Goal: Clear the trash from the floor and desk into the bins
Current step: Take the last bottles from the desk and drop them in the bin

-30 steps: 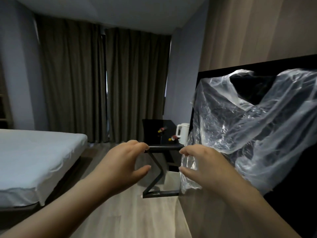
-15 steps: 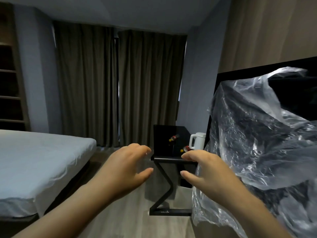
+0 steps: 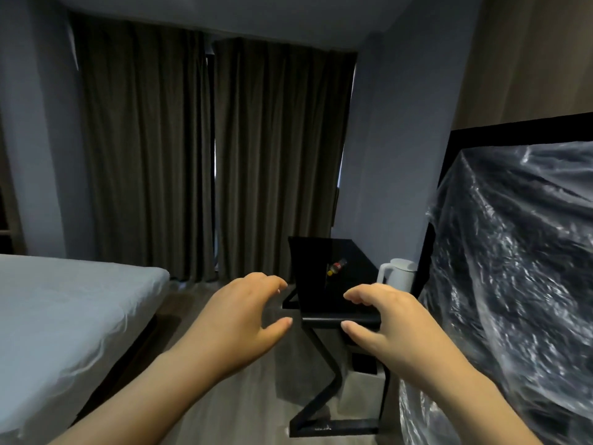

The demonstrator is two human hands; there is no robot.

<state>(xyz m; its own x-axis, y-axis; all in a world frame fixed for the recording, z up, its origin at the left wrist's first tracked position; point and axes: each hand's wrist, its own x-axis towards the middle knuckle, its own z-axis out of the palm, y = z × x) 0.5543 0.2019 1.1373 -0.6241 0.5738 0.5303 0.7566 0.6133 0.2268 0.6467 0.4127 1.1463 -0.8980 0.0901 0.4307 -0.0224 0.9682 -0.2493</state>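
A large clear plastic bag [image 3: 513, 284] billows at the right, in front of a black panel and beside my right forearm. My right hand [image 3: 385, 319] is held out in front of me, thumb and fingers loosely curved and apart, with nothing visible between them. My left hand [image 3: 244, 313] hovers level with it in the same loose pose and holds nothing. Beyond the hands stands a black desk [image 3: 340, 319] with a Z-shaped leg. A small bottle [image 3: 337, 267] with a red and yellow label lies on it. A grey bin [image 3: 362, 390] stands under the desk.
A white kettle [image 3: 396, 274] stands at the desk's right edge against the wall. A bed [image 3: 64, 316] with a white sheet fills the left side. Dark curtains [image 3: 208, 155] hang at the back. A strip of wooden floor [image 3: 224, 396] runs between bed and desk.
The plastic bag has sunk lower and drifted to the right, away from my right hand. The desk looks nearer. Both hands keep the same spread pose.
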